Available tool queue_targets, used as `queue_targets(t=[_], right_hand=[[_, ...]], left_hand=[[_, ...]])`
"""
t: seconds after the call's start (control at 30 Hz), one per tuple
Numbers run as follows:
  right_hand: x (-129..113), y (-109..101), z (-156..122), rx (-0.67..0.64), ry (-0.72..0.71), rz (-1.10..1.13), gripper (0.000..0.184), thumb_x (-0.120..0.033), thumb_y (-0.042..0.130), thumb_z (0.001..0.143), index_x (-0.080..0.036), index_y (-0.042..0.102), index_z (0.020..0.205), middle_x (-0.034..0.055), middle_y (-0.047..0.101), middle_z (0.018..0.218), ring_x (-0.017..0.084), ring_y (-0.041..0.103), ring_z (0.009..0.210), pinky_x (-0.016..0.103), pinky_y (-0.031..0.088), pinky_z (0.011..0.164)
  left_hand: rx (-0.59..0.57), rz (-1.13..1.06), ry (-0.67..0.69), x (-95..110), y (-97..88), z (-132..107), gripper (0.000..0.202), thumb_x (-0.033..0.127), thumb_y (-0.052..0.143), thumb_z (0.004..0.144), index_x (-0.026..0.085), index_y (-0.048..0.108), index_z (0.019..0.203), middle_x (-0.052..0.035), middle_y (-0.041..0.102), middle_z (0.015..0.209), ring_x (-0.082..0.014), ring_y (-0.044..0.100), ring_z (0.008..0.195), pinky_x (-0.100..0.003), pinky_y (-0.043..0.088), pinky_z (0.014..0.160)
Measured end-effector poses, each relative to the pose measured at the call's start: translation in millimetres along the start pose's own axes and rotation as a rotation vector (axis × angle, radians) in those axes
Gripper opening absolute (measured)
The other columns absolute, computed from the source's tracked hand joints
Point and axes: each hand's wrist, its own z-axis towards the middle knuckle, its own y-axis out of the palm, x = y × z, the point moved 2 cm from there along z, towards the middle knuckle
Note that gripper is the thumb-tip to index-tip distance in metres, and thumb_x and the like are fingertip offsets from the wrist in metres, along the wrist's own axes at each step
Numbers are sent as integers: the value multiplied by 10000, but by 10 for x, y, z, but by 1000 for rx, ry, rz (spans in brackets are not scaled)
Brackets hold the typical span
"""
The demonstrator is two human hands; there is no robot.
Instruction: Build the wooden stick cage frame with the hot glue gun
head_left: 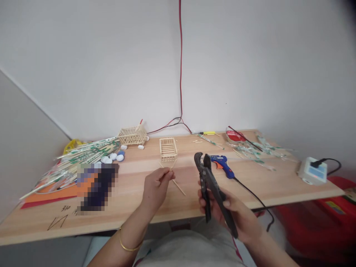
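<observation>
My left hand [159, 183] pinches a thin wooden stick [174, 164] between thumb and fingers, above the front middle of the table. Another thin stick [179, 187] shows just beyond and below the fingertips; whether it lies flat on the wood I cannot tell. My right hand [233, 211] is wrapped around the handles of a black pipe cutter [207, 181], which points up and away with its handles spread and its jaws apart. Straight ahead stands a small frame [168, 150] made of wooden sticks. A blue glue gun [222, 164] with an orange trigger lies right behind the cutter.
At the back left stands a stick-built cart [132, 136] with white wheels. Wrapped sticks [91, 152] and bottle caps [113, 157] pile up on the left. A red dish [235, 136], torn wrappers [256, 152] and a white power box [313, 172] are on the right.
</observation>
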Motion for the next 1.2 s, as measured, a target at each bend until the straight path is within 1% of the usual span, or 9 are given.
queue_targets(t=[0.07, 0.13, 0.17, 0.23, 0.33, 0.47, 0.6, 0.87, 1.2], right_hand=[[125, 73, -50, -17, 16, 79, 521, -453, 647, 694, -220, 572, 1153, 85, 576, 1000, 181, 553, 803, 334, 442, 736], [176, 107, -77, -33, -12, -49, 578, -499, 634, 710, -229, 527, 1209, 71, 558, 985, 165, 532, 772, 316, 440, 711], [172, 112, -86, -36, -40, -179, 597, -470, 645, 710, -230, 500, 1236, 67, 553, 996, 168, 530, 795, 317, 439, 732], [126, 111, -97, -18, -92, -497, 629, -305, 660, 695, -234, 446, 1281, 64, 545, 1058, 190, 525, 917, 333, 423, 838], [40, 123, -94, 103, -140, -897, 661, -99, 535, 667, -226, 395, 1301, 78, 506, 1191, 218, 457, 1121, 366, 354, 981], [-6, 221, -44, 194, -254, -1139, 596, -101, 487, 688, -206, 375, 1264, 92, 505, 1184, 219, 491, 1091, 372, 385, 968], [-32, 312, 24, 178, -341, -1253, 544, -163, 541, 723, -212, 377, 1239, 88, 523, 1143, 213, 528, 1021, 355, 431, 908], [-65, 390, 112, 170, -460, -1380, 510, -133, 547, 697, -220, 425, 1184, 65, 554, 1050, 193, 548, 910, 324, 461, 803], [-76, 374, 99, 160, -454, -1371, 512, -131, 539, 702, -222, 424, 1192, 82, 561, 1089, 206, 563, 944, 328, 469, 809]], left_hand=[[1, 44, 39, 36, 7, -7, 172, 285, 510, 864, 190, 643, 812, -7, 690, 762, -133, 658, 737, -227, 485, 696], [4, 86, 85, 70, 6, -18, 180, 279, 491, 876, 190, 640, 826, -12, 689, 777, -134, 653, 743, -233, 484, 703], [12, 109, 112, 88, 1, -25, 182, 273, 483, 880, 190, 637, 834, -16, 689, 782, -135, 651, 743, -235, 484, 703], [44, 176, 173, 130, -17, -44, 182, 257, 471, 885, 187, 633, 841, -22, 686, 779, -136, 645, 738, -237, 482, 695], [109, 288, 282, 206, -47, -82, 172, 223, 460, 890, 180, 624, 863, -32, 680, 791, -138, 635, 748, -236, 476, 685], [164, 355, 427, 302, -49, -133, 167, 163, 460, 882, 177, 617, 936, -46, 684, 862, -136, 636, 818, -229, 484, 736], [192, 395, 504, 367, -32, -164, 188, 143, 464, 878, 182, 603, 999, -59, 683, 913, -138, 640, 846, -233, 495, 761], [246, 501, 633, 345, -43, -218, 265, 75, 445, 840, 154, 573, 1058, -106, 683, 978, -164, 645, 918, -259, 520, 799], [249, 513, 667, 369, -53, -211, 259, 71, 447, 840, 158, 571, 1050, -111, 688, 957, -162, 652, 889, -254, 530, 774]])
